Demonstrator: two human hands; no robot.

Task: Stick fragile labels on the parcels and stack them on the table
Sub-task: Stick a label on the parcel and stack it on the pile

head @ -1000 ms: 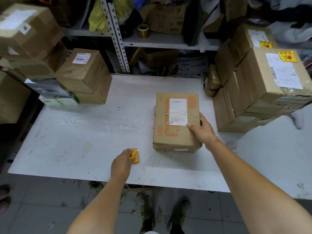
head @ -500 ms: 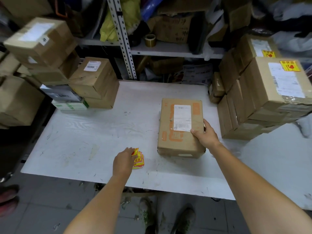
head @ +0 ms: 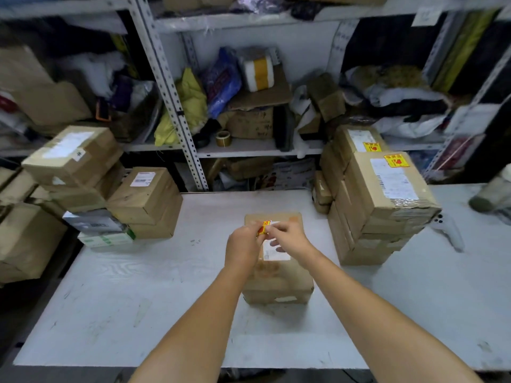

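Note:
A brown cardboard parcel [head: 279, 283] with a white shipping label lies in the middle of the white table [head: 138, 286]. Above its far half, both hands meet around a small bundle of red and yellow fragile labels [head: 264, 226]. My left hand [head: 243, 246] grips the bundle from the left. My right hand [head: 287, 239] pinches at its top edge with fingertips. Stacked parcels on the right [head: 387, 205] carry fragile labels [head: 396, 160] on top. Parcels without such labels are piled at the left [head: 143, 200].
Metal shelving [head: 171, 106] crammed with bags, boxes and a tape roll [head: 223, 138] rises behind the table. More boxes [head: 25, 239] stand off the table's left side. A white object [head: 448, 230] lies on the table right of the labelled stack.
My left hand lifted the label bundle off the table to above the parcel. My right hand left the parcel's right edge and joined it at the labels. The view tilted upward.

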